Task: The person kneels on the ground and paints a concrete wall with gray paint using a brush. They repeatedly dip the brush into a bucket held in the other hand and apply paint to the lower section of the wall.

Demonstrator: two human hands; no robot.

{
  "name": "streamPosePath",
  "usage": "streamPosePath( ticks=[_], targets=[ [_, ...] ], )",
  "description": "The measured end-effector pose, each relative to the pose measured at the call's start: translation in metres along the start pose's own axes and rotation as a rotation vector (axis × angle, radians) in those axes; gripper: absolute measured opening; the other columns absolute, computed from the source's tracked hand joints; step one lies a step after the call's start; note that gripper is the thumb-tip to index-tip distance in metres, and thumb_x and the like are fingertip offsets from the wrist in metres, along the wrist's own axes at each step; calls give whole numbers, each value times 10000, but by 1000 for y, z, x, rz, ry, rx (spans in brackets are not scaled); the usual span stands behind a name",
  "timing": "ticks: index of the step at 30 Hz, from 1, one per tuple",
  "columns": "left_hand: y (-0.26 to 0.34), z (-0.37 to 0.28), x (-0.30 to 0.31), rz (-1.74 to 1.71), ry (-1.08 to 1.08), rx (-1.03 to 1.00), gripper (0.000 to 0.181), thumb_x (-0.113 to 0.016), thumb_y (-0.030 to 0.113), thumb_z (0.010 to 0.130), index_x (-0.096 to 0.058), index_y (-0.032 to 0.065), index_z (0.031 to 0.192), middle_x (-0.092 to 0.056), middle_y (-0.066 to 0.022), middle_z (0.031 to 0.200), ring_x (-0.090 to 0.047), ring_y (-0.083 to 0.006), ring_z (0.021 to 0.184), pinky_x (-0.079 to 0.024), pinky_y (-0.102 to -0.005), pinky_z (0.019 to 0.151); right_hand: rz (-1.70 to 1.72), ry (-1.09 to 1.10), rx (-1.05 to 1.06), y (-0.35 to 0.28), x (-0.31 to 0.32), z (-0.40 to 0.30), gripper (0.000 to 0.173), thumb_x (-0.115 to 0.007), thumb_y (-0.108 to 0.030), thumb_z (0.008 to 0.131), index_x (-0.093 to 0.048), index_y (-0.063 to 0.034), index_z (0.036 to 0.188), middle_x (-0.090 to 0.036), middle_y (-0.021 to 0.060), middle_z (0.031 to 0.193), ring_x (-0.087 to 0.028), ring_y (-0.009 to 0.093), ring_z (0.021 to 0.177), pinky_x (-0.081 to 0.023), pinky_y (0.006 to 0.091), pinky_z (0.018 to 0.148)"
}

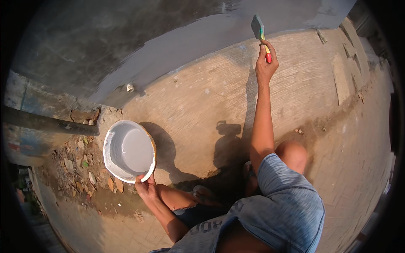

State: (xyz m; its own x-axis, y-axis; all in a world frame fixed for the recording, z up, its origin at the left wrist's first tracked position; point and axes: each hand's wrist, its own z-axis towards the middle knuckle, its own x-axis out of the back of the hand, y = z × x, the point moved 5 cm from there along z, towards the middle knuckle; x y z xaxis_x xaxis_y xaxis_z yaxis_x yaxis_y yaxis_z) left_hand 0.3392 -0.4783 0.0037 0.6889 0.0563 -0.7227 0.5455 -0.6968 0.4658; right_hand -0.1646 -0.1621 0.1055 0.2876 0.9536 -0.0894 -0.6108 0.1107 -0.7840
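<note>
My left hand (146,187) grips the near rim of a white plastic tub (109,158), which is tilted a little. Grey paint (136,148) lies in its bottom and coats part of the inner wall. Out in front, my right hand (266,64) holds a paintbrush (267,50) by its yellow and red handle. The bristles point away from me and are covered in grey paint. They are close to the foot of the wall (190,41); whether they touch it I cannot tell. Smooth grey paint covers the wall's lower band, with darker, patchy grey above.
A short white pipe end (130,87) sticks out low on the wall. At left, a dark pipe (50,122) runs above rubble and dry leaves (82,167). Flat board-like pieces (340,79) lie on the concrete slab (202,95) at right. Paving (357,151) lies beyond.
</note>
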Motion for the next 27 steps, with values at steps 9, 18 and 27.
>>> streamPosePath(
  ticks=[9, 18, 27],
  targets=[
    [-10, 4, -7, -34, -27, 42, 720, -464, -101, 736, -244, -132, 1421, -398, -330, 1410, -437, -530, 1285, -452, -627, 1055, 122, -413, 319, -114, -106, -78, 172, -681, -67, 898, -711, -60, 1068, -703, 90, 1013, -654, 227, 900, -512, 337, 774],
    [-11, -5, -14, 65, -38, -4, 628, -478, -97, 761, -340, -123, 1373, -480, -296, 1358, -534, -450, 1231, -508, -590, 1016, 55, -220, 109, -61, -52, -8, 145, -662, -98, 926, -714, -47, 1051, -688, 91, 933, -612, 218, 807, -480, 323, 709],
    [-13, 6, -4, 31, -8, 41, 619, -486, -93, 753, -352, -123, 1356, -484, -287, 1351, -527, -458, 1232, -509, -582, 1019, -59, -139, 326, -102, -89, -34, 163, -681, -52, 881, -696, -52, 1043, -654, 101, 967, -583, 269, 855, -479, 370, 741]
  ],
)
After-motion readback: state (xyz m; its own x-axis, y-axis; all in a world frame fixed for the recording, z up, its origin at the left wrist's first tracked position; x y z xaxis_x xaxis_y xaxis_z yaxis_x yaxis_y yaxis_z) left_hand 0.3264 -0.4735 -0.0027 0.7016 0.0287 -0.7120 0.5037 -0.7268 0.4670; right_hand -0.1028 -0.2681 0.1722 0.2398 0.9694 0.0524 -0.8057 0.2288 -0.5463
